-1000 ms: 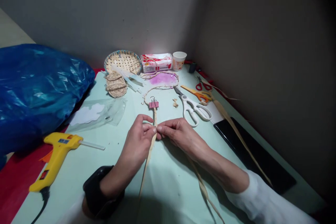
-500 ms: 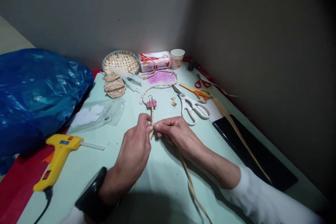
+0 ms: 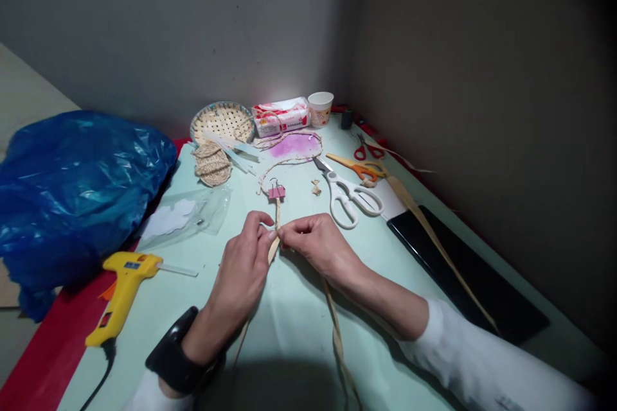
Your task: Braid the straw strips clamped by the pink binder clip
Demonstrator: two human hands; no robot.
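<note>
"Braid (image 3: 277, 210) right in front of you, lower end at your fingertips, upper end under the clip. How's the grip?"

"Your left hand (image 3: 242, 266) has thumb and finger pinched on that lower end, and your right hand (image 3: 321, 247) pinches it from the other side, tips all but meeting."

"How will it handle, do you think?"

"Light, next to no weight. The strips look flat and dry, soft enough to fold with a little spring, and a hard yank could split one."

"So where do you take hold?"

"Right at the crossing, just below the finished plait. Pinch lower and I'd expect it to slacken on you."

"And the tails?"

"A pale strip (image 3: 273, 250) slants out beneath your left fingers; a long twisted strand (image 3: 336, 334) trails below your right hand, over the table (image 3: 294, 314). That one looks apt to kink, so smooth it flat."

"Farther out?"

"Pink clip (image 3: 276, 193) across the braid, thin cord (image 3: 282, 162) curling away beyond. Can't tell whether the clip is fixed down, so pull gently. White scissors (image 3: 339, 181) lie apart, to your right."
</note>
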